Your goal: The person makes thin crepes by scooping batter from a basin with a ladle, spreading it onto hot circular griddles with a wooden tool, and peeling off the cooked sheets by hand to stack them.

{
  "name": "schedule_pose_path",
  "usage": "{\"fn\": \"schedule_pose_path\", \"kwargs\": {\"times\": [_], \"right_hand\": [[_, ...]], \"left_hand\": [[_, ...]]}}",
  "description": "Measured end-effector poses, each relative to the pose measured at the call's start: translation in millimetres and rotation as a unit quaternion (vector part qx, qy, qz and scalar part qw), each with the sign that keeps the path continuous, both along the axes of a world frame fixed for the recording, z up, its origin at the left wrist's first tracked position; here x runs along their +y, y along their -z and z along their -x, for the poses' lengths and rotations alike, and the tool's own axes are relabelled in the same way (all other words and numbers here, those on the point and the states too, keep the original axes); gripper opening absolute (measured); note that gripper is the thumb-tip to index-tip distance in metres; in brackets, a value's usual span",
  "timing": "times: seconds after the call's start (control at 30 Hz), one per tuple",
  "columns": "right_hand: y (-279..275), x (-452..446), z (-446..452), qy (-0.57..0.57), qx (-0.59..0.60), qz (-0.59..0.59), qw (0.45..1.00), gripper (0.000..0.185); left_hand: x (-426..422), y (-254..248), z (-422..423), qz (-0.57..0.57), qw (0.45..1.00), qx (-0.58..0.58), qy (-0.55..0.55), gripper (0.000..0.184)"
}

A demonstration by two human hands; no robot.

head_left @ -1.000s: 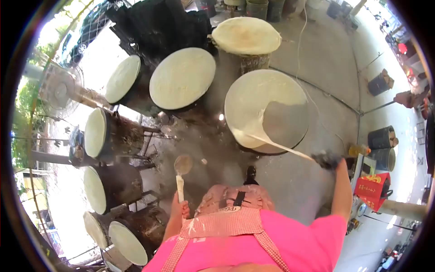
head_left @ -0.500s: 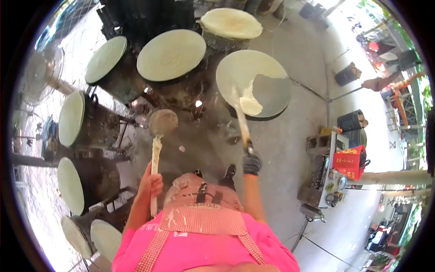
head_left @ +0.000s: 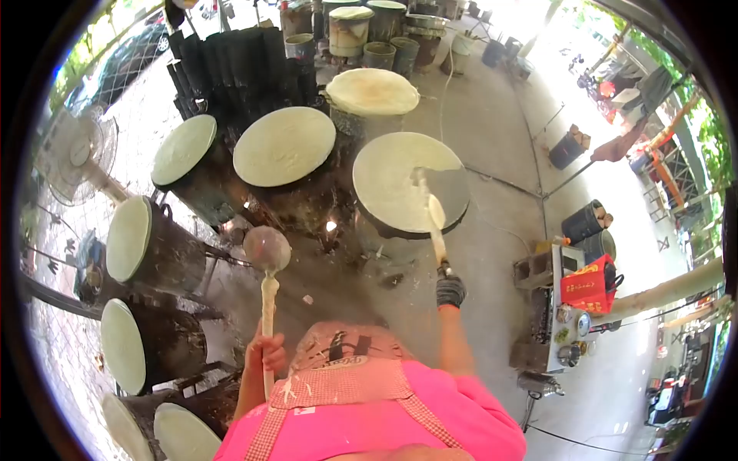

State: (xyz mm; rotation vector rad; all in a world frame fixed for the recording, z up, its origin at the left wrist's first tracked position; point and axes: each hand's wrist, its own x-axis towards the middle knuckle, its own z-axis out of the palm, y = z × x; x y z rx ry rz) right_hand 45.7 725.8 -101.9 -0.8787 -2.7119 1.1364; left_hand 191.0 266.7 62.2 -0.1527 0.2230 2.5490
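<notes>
The fingers of the gloved right hand (head_left: 450,292) are closed around a spreader (head_left: 436,223), whose pale end is over the pan (head_left: 452,187). The fingers of the left hand (head_left: 265,355) wrap a ladle (head_left: 267,250), left of the pan. Pale batter (head_left: 384,180) covers most of the pan. Right of the pan is a red bag (head_left: 586,286).

Yellow characters (head_left: 578,290) on the red bag (head_left: 589,285) and lettering (head_left: 355,362) on the apron (head_left: 350,384), too small to read.
</notes>
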Motion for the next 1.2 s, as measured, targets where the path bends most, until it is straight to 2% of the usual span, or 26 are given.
{"fn": "schedule_pose_path", "kwargs": {"times": [0.2,0.27,0.37,0.4,0.43,0.53,0.57,0.6,0.7,0.77,0.83,0.87,0.9,0.93,0.97,1.0,1.07,1.1,1.13,1.17,1.2], "right_hand": [[-8,-75,26,-0.123,0.003,-0.235,0.964,0.034],[-12,-41,-1,-0.097,0.088,-0.146,0.981,0.038],[-38,20,23,0.055,-0.053,-0.086,0.993,0.058],[-65,17,33,0.068,-0.03,-0.054,0.996,0.052],[7,35,57,0.023,0.173,-0.165,0.971,0.045],[-28,-16,20,-0.127,0.031,-0.231,0.964,0.039],[-35,-29,17,-0.172,-0.006,-0.248,0.953,0.037],[-8,-23,7,-0.115,-0.044,-0.195,0.973,0.045],[46,57,24,-0.015,0.117,-0.022,0.993,0.053],[-61,55,69,0.069,-0.033,0.008,0.997,0.044],[22,50,67,0.023,0.088,-0.18,0.979,0.033],[51,45,70,0.0,0.157,-0.27,0.95,0.029],[24,36,40,-0.144,-0.045,-0.237,0.96,0.023],[-19,23,18,-0.095,-0.159,-0.116,0.976,0.025],[-28,26,-2,-0.094,0.087,-0.026,0.991,0.038],[-25,44,22,-0.026,0.175,0.032,0.984,0.044],[-61,74,82,0.09,-0.008,0.021,0.996,0.057],[-79,89,112,0.133,-0.106,0.02,0.985,0.063],[-46,109,157,0.109,0.014,-0.017,0.994,0.062],[-41,124,201,0.057,0.027,0.01,0.998,0.058],[-40,125,194,0.065,0.003,0.054,0.996,0.055]], "left_hand": [[21,27,14,-0.116,0.989,-0.075,0.05,0.053],[22,28,16,-0.11,0.991,-0.059,0.057,0.057],[24,31,20,-0.085,0.992,-0.053,0.074,0.056],[26,31,24,-0.075,0.992,-0.073,0.066,0.052],[31,33,28,-0.069,0.991,-0.096,0.059,0.049],[37,61,28,-0.061,0.979,-0.185,0.06,0.044],[40,56,34,-0.025,0.981,-0.183,0.063,0.044],[43,50,40,0.011,0.981,-0.18,0.068,0.043],[57,26,55,0.121,0.979,-0.131,0.096,0.045],[65,22,70,0.135,0.964,-0.212,0.089,0.046],[78,24,86,0.134,0.944,-0.287,0.091,0.049],[83,27,90,0.147,0.936,-0.309,0.088,0.052],[87,31,95,0.16,0.927,-0.33,0.084,0.054],[88,34,92,0.205,0.94,-0.251,0.101,0.054],[90,37,91,0.249,0.947,-0.169,0.115,0.054],[97,33,93,0.228,0.953,-0.16,0.117,0.057],[110,33,99,0.194,0.947,-0.244,0.084,0.059],[117,28,105,0.215,0.943,-0.238,0.088,0.06],[124,24,110,0.235,0.939,-0.232,0.093,0.061],[125,23,101,0.252,0.942,-0.204,0.084,0.062],[121,20,92,0.273,0.943,-0.172,0.076,0.064]]}}
